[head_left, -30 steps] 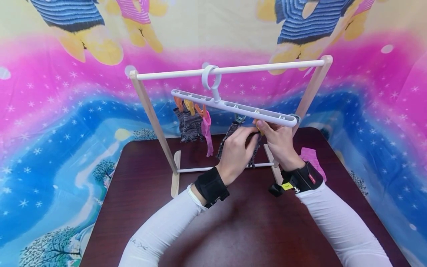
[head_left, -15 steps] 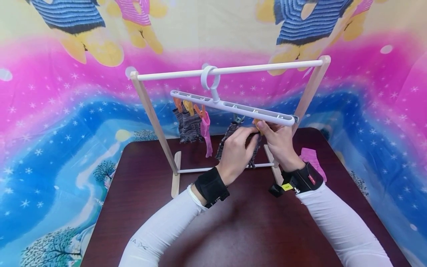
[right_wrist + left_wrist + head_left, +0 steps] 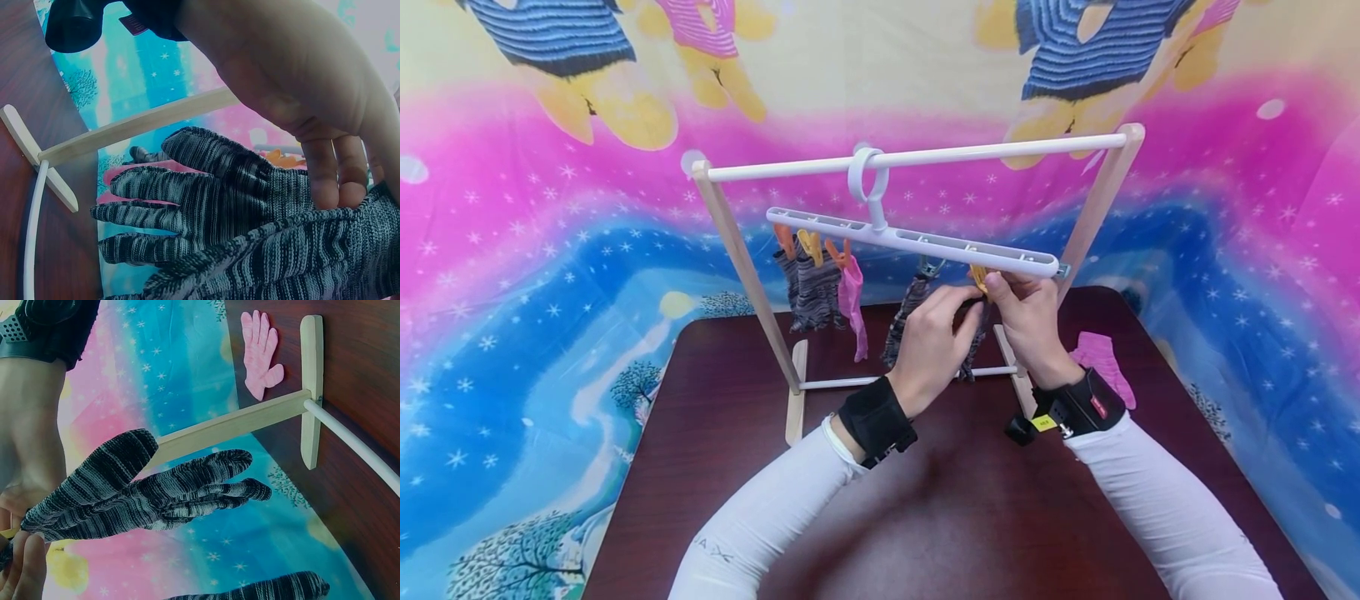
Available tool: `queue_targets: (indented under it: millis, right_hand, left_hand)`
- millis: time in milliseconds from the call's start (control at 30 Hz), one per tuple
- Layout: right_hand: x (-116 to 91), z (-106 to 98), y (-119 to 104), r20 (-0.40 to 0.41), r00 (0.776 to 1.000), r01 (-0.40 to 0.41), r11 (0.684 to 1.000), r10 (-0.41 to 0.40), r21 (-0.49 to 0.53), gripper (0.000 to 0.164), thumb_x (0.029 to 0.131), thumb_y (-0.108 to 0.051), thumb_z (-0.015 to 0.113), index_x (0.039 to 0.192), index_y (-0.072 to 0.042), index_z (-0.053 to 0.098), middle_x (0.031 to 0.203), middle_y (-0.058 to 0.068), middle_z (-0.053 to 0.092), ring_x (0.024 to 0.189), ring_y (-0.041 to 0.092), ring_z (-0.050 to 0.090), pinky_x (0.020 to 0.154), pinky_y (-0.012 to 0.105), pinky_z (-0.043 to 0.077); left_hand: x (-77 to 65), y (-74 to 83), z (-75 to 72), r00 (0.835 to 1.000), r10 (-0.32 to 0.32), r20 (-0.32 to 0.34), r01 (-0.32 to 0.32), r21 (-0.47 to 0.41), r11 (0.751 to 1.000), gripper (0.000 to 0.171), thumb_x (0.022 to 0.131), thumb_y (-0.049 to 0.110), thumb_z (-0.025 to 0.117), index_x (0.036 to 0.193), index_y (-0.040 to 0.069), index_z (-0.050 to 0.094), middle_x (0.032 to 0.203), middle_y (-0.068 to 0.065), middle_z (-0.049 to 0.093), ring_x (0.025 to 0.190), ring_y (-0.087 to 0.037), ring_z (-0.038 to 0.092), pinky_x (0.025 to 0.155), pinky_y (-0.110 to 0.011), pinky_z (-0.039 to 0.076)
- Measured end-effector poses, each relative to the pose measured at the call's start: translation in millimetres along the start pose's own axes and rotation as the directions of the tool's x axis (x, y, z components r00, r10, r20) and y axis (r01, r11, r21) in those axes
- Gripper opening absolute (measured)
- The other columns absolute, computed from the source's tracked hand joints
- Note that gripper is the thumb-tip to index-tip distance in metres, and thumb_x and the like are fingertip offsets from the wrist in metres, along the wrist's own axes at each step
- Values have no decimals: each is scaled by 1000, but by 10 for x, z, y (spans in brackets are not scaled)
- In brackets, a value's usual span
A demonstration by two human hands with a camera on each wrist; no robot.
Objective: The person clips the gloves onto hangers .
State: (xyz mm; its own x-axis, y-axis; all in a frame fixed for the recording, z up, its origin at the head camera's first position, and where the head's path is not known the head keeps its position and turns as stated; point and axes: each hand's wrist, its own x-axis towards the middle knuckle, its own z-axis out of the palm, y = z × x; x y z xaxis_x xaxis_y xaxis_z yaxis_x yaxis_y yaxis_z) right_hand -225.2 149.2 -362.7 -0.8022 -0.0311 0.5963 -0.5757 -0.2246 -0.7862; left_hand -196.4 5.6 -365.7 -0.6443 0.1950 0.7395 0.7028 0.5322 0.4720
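A striped black-and-white knit glove [image 3: 137, 497] hangs below the white clip hanger [image 3: 977, 248]. My left hand [image 3: 936, 342] pinches its cuff, its fingers over the edge in the right wrist view. With thumb and fingers my right hand [image 3: 1026, 321] holds a yellow clothespin [image 3: 978, 276] on the hanger's right half. The clothespin's tips are hidden by the hands. Left of them, a blue-grey clothespin [image 3: 929, 267] grips dark knit [image 3: 908, 312]; I cannot tell if it is the same glove.
On the hanger's left half hang another dark glove [image 3: 814, 292] and a pink glove [image 3: 852, 300] in orange and yellow clothespins. The hanger hooks over a white rod [image 3: 1000, 152] between wooden posts [image 3: 745, 275]. A second pink glove [image 3: 1105, 367] lies on the dark red table [image 3: 715, 467].
The hanger has swung slightly left, its left end dropping a little and carrying the hung gloves along. More of the yellow clothespin shows between the hands, which have hardly moved.
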Motion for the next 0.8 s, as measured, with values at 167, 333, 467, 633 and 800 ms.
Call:
queue_targets:
  millis: [167, 333, 467, 633, 800]
  right_hand:
    - [2, 4, 16, -10, 1000, 14, 1000, -14, 2, 28, 97, -20, 67, 123, -11, 72, 111, -7, 77, 104, 8, 73, 92, 23, 56]
    - [16, -5, 53, -29, 999, 25, 1000, -25, 15, 25, 101, -10, 60, 123, -7, 72, 109, -4, 78, 101, 9, 74, 89, 23, 57]
    - [33, -18, 75, -34, 999, 37, 999, -36, 13, 26, 102, -8, 58, 123, -7, 72, 111, -5, 77, 101, 11, 74, 89, 24, 56]
    - [50, -41, 90, -39, 998, 42, 999, -42, -3, 27, 102, -6, 56, 123, -6, 72, 112, -4, 77, 103, 13, 74, 93, 25, 54]
    - [73, -51, 106, -47, 998, 39, 999, -38, 19, 27, 103, -5, 54, 122, -7, 73, 109, -5, 78, 102, 11, 73, 96, 26, 52]
  left_hand:
    - [-16, -9, -11, 1000, -15, 12, 15, -8, 1000, 22, 100, 15, 64, 118, 5, 70, 109, -7, 73, 101, -15, 70, 85, -28, 56]
    - [-36, -22, -9, 999, -24, 26, 24, -7, 1000, 25, 100, 16, 64, 122, 5, 69, 112, -8, 73, 104, -15, 70, 85, -29, 57]
    - [-52, -31, 0, 999, -28, 28, 28, -9, 1000, 27, 99, 17, 65, 123, 5, 68, 112, -8, 73, 95, -14, 68, 78, -24, 55]
    - [-77, -43, 2, 999, -40, 34, 41, -34, 999, 29, 98, 16, 67, 124, 3, 67, 106, -8, 72, 82, -12, 66, 71, -16, 51]
    - [-95, -52, -2, 998, -48, 39, 49, -36, 998, 30, 97, 16, 67, 124, 3, 67, 102, -7, 71, 78, -11, 67, 70, -13, 51]
